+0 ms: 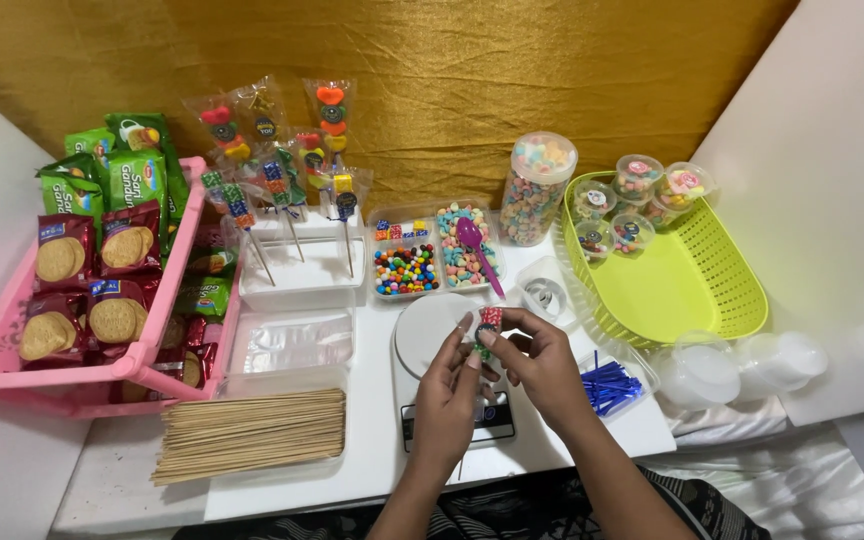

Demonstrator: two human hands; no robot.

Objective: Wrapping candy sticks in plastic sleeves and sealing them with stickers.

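Candy skewer (489,330): pinched by left hand (449,385) and right hand (542,362), fingertips closed on its candy end, above the white scale (432,335). Long axis near vertical, candy end up, stick end down and mostly hidden behind the hands. Judged partly assembled: a few pieces threaded, not yet wrapped. Done: wrapped skewers (272,165) standing in the white block (297,262). Left: stick pile (252,432), candy tray (434,255), blue ties (610,387), clear bags (297,343).
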